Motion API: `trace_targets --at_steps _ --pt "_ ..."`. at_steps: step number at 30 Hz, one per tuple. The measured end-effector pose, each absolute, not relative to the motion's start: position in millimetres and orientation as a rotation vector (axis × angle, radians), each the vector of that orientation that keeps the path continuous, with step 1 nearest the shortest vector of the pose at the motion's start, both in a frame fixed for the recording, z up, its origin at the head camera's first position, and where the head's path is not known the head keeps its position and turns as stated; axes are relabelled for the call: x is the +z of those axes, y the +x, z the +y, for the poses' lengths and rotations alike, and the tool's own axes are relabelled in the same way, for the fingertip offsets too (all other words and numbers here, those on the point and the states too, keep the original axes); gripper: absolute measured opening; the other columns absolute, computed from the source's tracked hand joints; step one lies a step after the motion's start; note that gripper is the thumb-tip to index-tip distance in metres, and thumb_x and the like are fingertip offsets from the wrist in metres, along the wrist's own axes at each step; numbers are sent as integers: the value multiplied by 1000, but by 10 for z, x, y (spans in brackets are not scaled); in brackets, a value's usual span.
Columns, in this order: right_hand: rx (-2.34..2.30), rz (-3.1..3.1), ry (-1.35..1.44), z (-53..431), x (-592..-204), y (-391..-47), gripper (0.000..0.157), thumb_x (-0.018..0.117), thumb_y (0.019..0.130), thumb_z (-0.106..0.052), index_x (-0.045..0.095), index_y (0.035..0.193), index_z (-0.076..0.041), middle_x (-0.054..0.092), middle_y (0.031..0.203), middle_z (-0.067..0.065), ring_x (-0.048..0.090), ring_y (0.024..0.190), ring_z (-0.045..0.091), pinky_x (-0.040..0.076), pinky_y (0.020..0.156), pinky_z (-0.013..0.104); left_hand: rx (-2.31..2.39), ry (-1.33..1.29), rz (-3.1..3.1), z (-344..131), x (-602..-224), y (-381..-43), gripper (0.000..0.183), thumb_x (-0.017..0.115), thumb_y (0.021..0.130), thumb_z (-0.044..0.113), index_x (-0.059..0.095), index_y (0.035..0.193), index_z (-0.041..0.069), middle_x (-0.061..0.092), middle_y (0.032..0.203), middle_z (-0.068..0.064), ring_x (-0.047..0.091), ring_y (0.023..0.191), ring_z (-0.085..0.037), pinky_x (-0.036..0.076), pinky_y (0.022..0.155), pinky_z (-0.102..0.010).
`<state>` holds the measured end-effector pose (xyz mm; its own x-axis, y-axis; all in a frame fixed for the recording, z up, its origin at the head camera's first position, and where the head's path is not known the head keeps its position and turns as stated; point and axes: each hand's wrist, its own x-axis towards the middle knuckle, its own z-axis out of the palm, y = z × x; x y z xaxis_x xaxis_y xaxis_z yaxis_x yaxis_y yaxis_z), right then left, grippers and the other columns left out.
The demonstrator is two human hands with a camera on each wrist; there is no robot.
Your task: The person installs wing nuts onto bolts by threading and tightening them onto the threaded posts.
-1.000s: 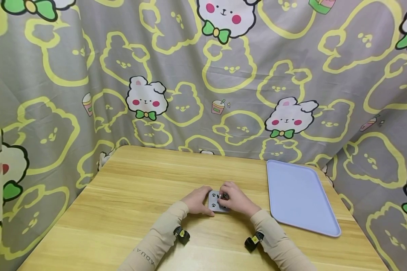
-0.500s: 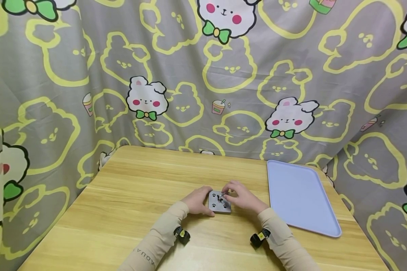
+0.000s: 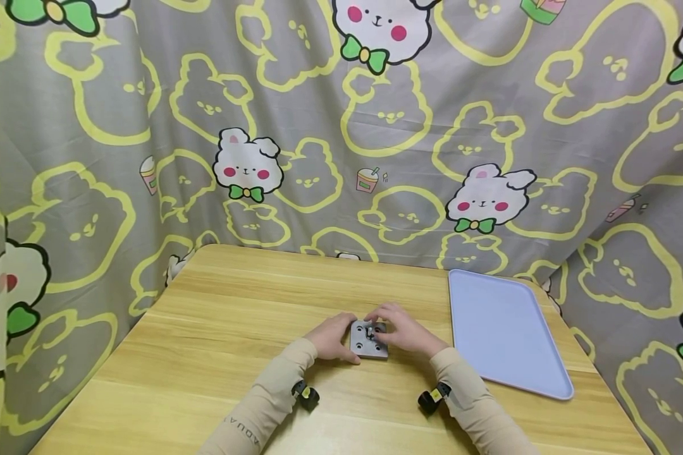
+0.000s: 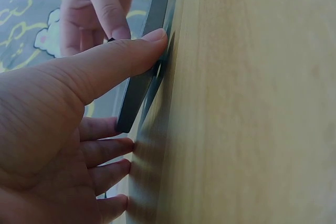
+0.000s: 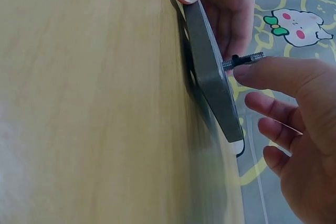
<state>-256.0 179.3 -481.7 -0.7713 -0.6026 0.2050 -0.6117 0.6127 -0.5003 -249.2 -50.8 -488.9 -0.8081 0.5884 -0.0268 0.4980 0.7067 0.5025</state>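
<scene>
A square grey metal plate (image 3: 370, 349) with round holes near its corners lies on the wooden table. From its middle rises a threaded rod (image 5: 257, 56) carrying a small dark nut (image 5: 235, 57). My left hand (image 3: 330, 338) grips the plate by its left side, thumb (image 4: 149, 40) along the near edge and fingertips at the far edge. My right hand (image 3: 404, 332) is at the nut, thumb on the near side and forefinger reaching round the far side. Its other fingers (image 5: 275, 129) curl loosely beside the rod. The thumb partly covers the nut.
A light blue tray (image 3: 503, 332) lies on the right side of the wooden table (image 3: 205, 354). Behind and beside the table hangs a grey curtain (image 3: 319, 215) printed with rabbits. Both forearms wear black wrist cameras.
My right hand drew back to the right from the rod, then came back to the nut with its forefinger farther left. The left hand keeps its hold on the plate.
</scene>
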Motion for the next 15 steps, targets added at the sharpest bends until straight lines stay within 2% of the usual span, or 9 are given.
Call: trace_targets --at_steps 5,15 --pt "839 -2803 1124 1781 -4817 -2580 29 71 87 -17 68 115 -22 63 114 -5 51 110 16 47 94 41 718 874 2724 -511 -4888 -2492 94 85 69 46 41 142 4 51 142 -11 52 128 -28 42 113 -42" --pt "868 -2864 1135 1769 -4780 -2591 15 72 87 -19 72 97 -30 61 114 -5 48 109 16 43 93 40 706 866 2730 -510 -4886 -2495 96 84 70 47 40 144 2 48 145 -13 49 132 -29 40 114 -42"
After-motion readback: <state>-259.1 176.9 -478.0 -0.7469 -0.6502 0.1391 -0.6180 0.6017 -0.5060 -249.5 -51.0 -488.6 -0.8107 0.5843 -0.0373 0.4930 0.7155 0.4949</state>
